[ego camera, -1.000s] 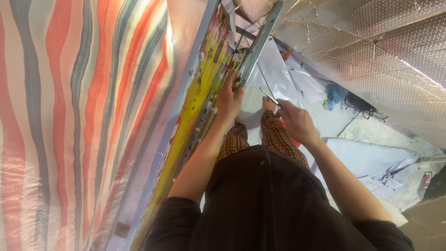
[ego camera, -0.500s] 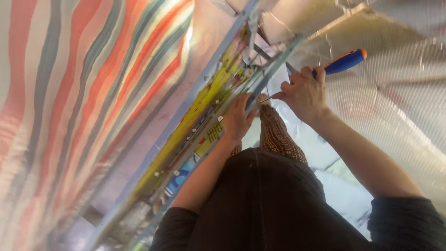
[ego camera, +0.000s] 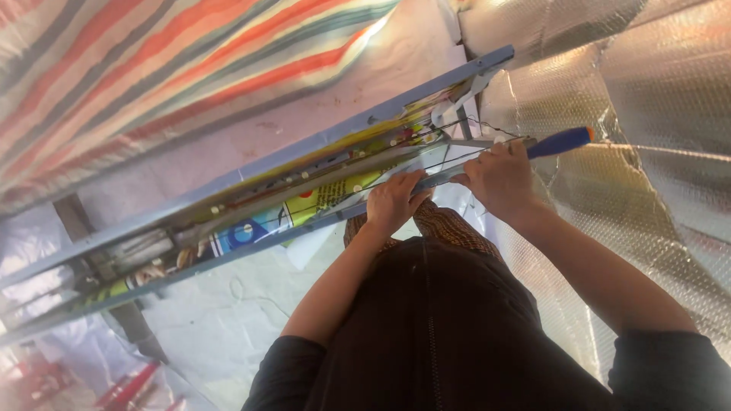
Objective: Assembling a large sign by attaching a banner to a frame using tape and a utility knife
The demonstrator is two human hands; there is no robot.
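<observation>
Head view shows us our right hand (ego camera: 499, 179) closed around a screwdriver with a blue handle and orange tip (ego camera: 560, 141); the handle juts out to the right of the fist, and its shaft runs left under the fingers, so we cannot see its tip. Our left hand (ego camera: 392, 202) sits just beside it, fingers curled over the lower edge of a long grey-blue metal frame (ego camera: 320, 141) that stretches away to the left. Inside the frame, left of that hand, lies a printed sheet, yellow with a blue and white patch (ego camera: 304, 213). Thin dark wires (ego camera: 457, 125) cross the frame just above both hands. Silver bubble foil (ego camera: 655, 84) covers the space to the right; a striped tarp (ego camera: 152, 61) hangs beyond the frame.
</observation>
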